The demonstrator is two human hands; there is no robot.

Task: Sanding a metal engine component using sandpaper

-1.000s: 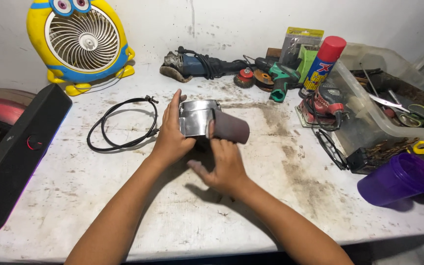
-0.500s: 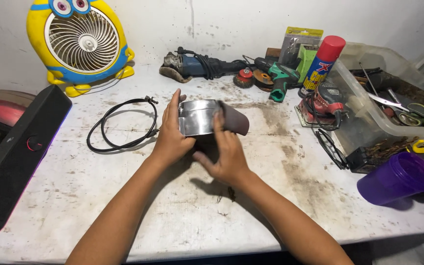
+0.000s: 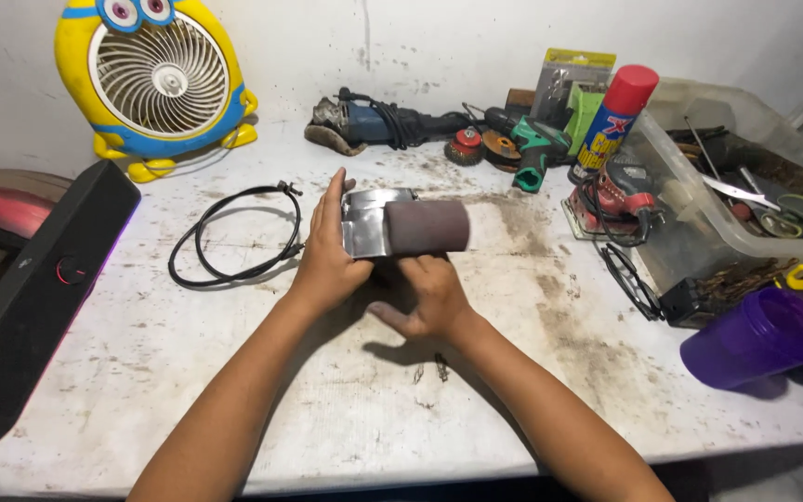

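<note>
**Two hands on a metal piece and a sanding sleeve**

A black speaker was cut off at the left edge, and a clear bin of tools ran out of view at the right. The white tabletop was stained and scuffed, set against a pale wall. At its middle, the left hand grasped a shiny metal piece. The right hand held a brown sanding sleeve from below, its fingertips hidden.

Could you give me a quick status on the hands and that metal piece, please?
Left hand steadies metal piece. Right hand holds brown roll against it. Nothing blocking.
</note>
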